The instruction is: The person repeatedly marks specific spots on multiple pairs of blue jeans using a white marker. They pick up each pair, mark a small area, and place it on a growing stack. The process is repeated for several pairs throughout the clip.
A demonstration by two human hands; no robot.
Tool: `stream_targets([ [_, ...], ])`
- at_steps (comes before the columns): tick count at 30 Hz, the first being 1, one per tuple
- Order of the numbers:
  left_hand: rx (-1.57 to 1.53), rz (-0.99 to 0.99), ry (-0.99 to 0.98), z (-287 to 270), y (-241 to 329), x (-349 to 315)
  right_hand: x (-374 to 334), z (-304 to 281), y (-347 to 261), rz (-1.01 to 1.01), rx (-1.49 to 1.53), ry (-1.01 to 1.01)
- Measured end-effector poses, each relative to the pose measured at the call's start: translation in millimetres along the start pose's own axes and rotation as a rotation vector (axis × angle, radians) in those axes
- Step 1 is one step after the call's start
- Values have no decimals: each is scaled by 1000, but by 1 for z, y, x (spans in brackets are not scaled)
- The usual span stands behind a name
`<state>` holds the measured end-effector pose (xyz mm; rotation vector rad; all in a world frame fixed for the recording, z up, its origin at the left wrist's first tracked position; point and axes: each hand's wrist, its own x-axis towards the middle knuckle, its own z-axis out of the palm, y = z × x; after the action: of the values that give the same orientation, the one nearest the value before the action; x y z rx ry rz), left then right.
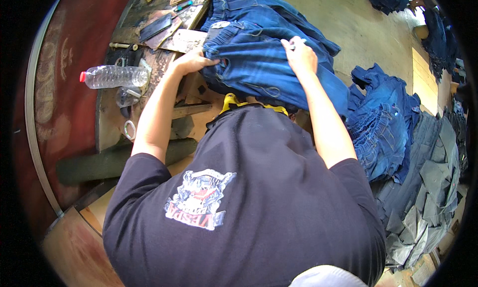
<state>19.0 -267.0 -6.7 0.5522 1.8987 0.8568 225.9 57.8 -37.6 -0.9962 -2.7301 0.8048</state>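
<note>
Blue denim pants [269, 63] with a gathered elastic waistband lie spread in front of me, over another piece of denim [254, 10]. My left hand [193, 63] is closed on the waistband end, its thumb on top of the cloth. Over the leg part, my right hand [302, 58] is curled, with a small pale thing [297, 43] showing between its fingers. I cannot make out what kind of thing it is. Loose threads show on the pants.
A clear plastic bottle [115, 76] with a red cap lies left, near a dark flat phone-like object [155, 28] and a tape roll [129, 129]. Piled blue denim garments [381, 120] and grey garments [423, 182] are at the right. A dark green roll [107, 163] lies lower left.
</note>
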Motion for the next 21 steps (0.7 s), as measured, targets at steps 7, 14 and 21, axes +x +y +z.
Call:
stream_targets([
  [7, 944, 189, 723, -20, 65, -16, -25, 13, -27, -260, 631, 473],
  [14, 910, 589, 152, 92, 127, 110, -107, 27, -15, -141, 557, 569],
  [21, 783, 235, -314, 91, 144, 223, -115, 32, 2, 164, 667, 613],
])
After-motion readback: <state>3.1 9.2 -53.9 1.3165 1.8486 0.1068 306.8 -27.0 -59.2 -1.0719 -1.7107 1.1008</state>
